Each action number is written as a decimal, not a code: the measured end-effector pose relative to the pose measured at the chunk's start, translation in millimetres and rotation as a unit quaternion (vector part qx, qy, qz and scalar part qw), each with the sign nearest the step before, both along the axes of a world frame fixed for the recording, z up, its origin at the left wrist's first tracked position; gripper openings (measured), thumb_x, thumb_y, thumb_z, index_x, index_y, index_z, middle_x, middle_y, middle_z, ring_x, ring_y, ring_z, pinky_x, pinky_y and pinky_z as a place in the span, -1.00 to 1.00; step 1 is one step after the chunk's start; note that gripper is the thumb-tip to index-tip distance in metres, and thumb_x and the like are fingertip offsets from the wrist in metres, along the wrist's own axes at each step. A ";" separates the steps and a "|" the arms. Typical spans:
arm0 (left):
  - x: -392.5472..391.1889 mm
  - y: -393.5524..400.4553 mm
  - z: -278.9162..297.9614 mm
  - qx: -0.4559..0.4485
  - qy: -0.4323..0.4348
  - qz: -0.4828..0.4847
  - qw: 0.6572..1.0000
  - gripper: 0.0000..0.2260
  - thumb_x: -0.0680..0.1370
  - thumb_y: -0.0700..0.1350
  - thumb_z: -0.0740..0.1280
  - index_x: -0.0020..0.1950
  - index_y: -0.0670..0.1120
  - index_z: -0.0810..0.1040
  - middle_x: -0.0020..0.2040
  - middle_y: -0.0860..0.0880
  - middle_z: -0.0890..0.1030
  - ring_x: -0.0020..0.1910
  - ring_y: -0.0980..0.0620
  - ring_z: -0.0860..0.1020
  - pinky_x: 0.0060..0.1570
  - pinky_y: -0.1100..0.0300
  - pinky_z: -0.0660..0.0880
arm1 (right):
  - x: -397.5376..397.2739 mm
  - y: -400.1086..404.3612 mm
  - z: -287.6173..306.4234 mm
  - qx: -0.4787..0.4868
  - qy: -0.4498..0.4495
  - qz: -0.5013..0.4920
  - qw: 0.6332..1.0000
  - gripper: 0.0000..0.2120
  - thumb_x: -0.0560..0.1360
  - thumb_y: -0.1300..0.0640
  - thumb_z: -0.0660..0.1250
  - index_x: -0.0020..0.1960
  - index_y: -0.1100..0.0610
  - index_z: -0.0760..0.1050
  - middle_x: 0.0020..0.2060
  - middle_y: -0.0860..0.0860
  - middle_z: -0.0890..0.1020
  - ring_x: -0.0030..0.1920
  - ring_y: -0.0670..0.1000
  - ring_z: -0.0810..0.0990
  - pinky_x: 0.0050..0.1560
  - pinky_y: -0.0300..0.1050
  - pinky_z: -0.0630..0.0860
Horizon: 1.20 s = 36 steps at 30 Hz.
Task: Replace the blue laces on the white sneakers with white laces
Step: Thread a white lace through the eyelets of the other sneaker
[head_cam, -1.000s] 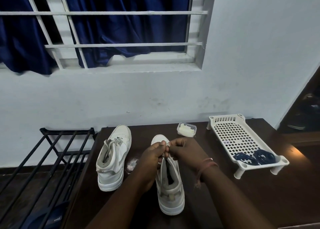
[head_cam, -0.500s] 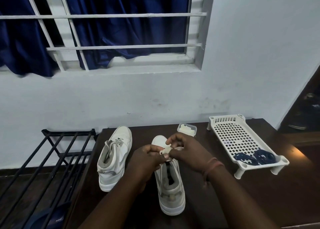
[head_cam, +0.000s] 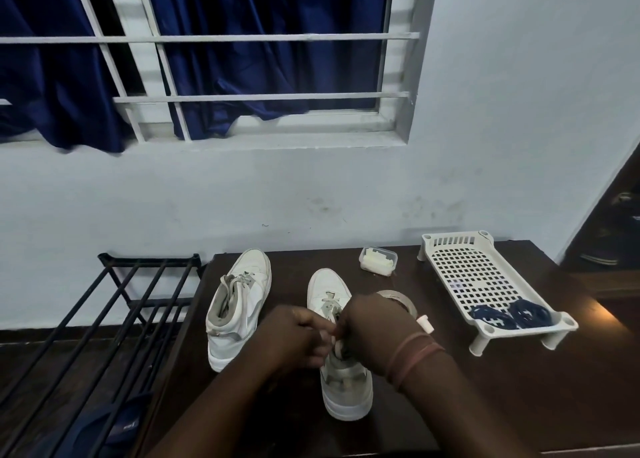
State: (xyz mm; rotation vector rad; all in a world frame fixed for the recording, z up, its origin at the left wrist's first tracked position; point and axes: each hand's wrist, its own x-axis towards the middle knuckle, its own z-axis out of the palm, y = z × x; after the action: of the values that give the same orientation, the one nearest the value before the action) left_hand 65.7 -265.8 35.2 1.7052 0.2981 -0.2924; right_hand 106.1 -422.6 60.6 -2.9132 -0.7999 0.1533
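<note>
Your left hand (head_cam: 294,336) and right hand (head_cam: 377,329) meet over the near sneaker (head_cam: 341,353) on the dark table (head_cam: 485,405), both w/ fingers curled, pinching the white lace (head_cam: 329,300) at its tongue. The other sneaker (head_cam: 239,305) stands just left, already laced white. Blue laces (head_cam: 510,315) lie coiled in the white tray (head_cam: 467,267) to the right.

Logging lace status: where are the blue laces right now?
Head view, right side: the blue laces lie bundled at the near end of the white slotted tray on the table, right of both hands.
</note>
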 end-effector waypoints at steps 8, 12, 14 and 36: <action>-2.7 -8.1 -8.8 -0.050 0.113 0.041 0.991 -0.91 0.52 -0.29 0.41 -0.04 -0.15 0.55 -0.20 -0.18 0.59 -0.32 -0.01 0.57 -0.26 0.10 0.65 | -12.3 12.9 -9.8 -0.029 -0.001 -0.024 0.999 -0.75 0.51 0.13 0.25 0.15 0.19 0.50 0.04 0.16 0.62 0.07 0.17 0.62 -0.04 -0.09 0.49; 0.1 -8.4 -12.9 -0.062 0.120 0.045 0.990 -0.90 0.52 -0.28 0.41 -0.08 -0.11 0.54 -0.26 -0.11 0.59 -0.34 0.01 0.58 -0.18 0.05 0.67 | -8.1 11.4 -6.7 -0.024 0.089 -0.003 0.996 -0.76 0.50 0.19 0.24 0.11 0.25 0.55 0.00 0.19 0.65 0.05 0.18 0.63 -0.06 -0.12 0.50; 0.2 -8.8 -13.0 -0.059 0.129 0.045 0.989 -0.87 0.51 -0.27 0.42 -0.04 -0.11 0.52 -0.27 -0.10 0.60 -0.33 0.00 0.57 -0.20 0.04 0.68 | -7.5 12.6 -4.9 -0.013 0.088 -0.014 0.996 -0.74 0.53 0.19 0.24 0.15 0.28 0.53 0.04 0.20 0.64 0.09 0.19 0.62 0.01 -0.09 0.50; 2.4 3.4 -1.5 -0.055 0.132 0.050 0.988 -0.89 0.54 -0.29 0.34 -0.01 -0.16 0.64 -0.10 -0.13 0.71 -0.18 -0.03 0.68 -0.14 0.12 0.66 | -4.1 2.9 -3.7 0.067 0.214 -0.067 0.972 -0.82 0.43 0.17 0.22 -0.31 0.19 0.48 -0.38 0.12 0.59 -0.30 0.10 0.62 -0.38 -0.21 0.46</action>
State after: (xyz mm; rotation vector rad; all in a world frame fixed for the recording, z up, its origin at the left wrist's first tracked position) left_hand 68.1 -262.5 33.6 1.5388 0.5513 -0.4532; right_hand 102.0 -419.7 56.9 -2.6488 -0.5160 0.6585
